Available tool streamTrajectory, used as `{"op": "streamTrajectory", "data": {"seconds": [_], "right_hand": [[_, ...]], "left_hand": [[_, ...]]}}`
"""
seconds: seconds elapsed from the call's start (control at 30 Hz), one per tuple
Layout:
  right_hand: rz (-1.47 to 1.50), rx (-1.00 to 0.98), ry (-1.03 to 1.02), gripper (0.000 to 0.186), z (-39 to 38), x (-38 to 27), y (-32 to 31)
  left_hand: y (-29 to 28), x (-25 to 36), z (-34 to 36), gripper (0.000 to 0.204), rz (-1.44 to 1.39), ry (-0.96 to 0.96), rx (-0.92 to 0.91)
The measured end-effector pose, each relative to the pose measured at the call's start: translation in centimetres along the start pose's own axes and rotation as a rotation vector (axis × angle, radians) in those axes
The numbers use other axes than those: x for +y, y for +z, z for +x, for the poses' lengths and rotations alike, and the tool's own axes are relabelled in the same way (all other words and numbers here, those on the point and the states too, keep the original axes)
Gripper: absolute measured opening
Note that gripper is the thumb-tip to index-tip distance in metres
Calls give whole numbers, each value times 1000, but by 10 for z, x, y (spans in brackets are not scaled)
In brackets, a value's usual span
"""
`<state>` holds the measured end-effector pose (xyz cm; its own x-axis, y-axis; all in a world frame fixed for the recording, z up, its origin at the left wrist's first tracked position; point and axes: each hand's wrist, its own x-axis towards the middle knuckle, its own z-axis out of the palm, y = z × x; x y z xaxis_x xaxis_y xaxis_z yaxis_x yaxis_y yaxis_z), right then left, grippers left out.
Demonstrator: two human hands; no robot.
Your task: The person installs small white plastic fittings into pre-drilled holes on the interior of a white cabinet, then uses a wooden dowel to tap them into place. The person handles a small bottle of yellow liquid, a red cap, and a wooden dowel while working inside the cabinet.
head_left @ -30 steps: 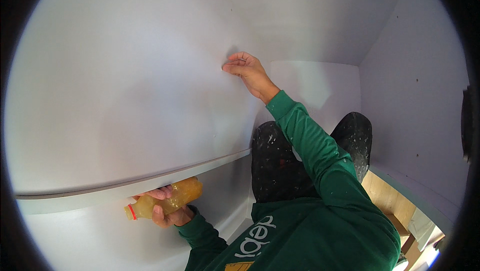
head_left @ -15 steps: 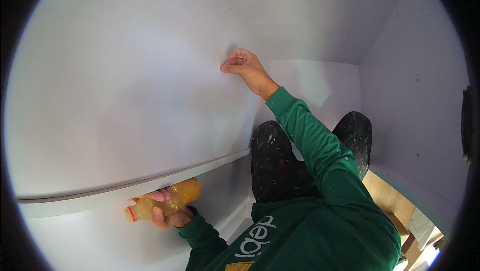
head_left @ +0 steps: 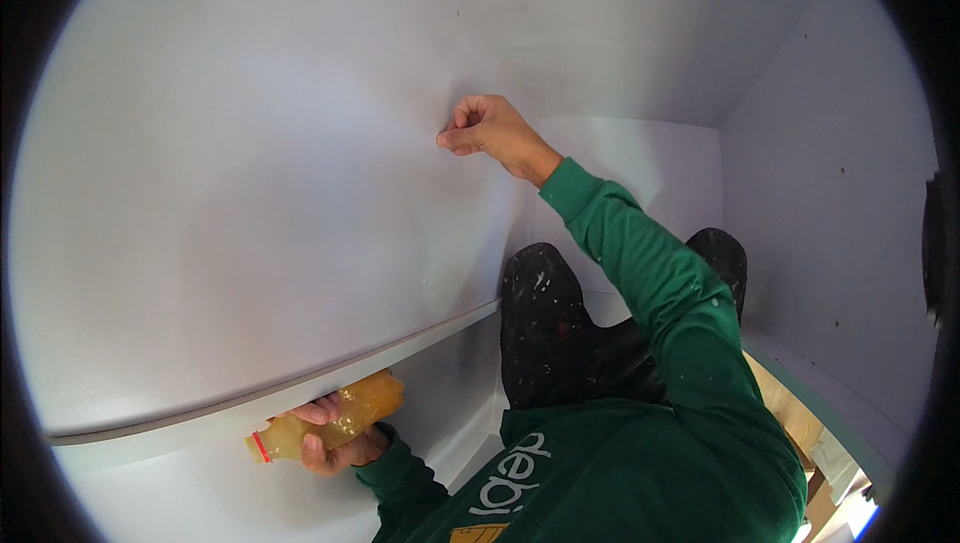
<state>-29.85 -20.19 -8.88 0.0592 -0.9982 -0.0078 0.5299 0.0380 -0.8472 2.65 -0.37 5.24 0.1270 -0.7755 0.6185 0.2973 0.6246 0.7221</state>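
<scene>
My left hand point(head_left: 332, 437) is wrapped round a clear plastic bottle point(head_left: 368, 399) with yellowish-orange contents and a red ring at its neck. The bottle lies nearly sideways, its neck pointing left, just below the edge of a pale ledge point(head_left: 280, 391). Farther up, my right hand point(head_left: 492, 133) is held in a pinch close to a large white panel point(head_left: 250, 173). Thumb and fingertips are pressed together; anything between them is too small to make out. Whether the fingertips touch the panel I cannot tell.
Pale walls enclose me, with a lilac-grey side panel point(head_left: 820, 213) on the right dotted with small holes. My legs in paint-specked black trousers point(head_left: 545, 333) are bent in the middle. A wood-coloured floor point(head_left: 785, 398) shows through an opening at the lower right.
My right hand has shifted very slightly, its fingers curling closer together, and the forearm has swung a little right. The bottle and my left hand sit slightly lower in view.
</scene>
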Motion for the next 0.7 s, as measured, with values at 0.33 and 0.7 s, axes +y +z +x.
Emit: {"op": "streamTrajectory", "data": {"seconds": [0.33, 0.7], "right_hand": [[270, -4, -20, 19, -2, 19, 1], [283, -15, -13, 20, -1, 19, -1]], "left_hand": [[-5, 6, 6, 69, 96, -29, 3], [-6, 3, 7, 71, 108, -32, 24]]}}
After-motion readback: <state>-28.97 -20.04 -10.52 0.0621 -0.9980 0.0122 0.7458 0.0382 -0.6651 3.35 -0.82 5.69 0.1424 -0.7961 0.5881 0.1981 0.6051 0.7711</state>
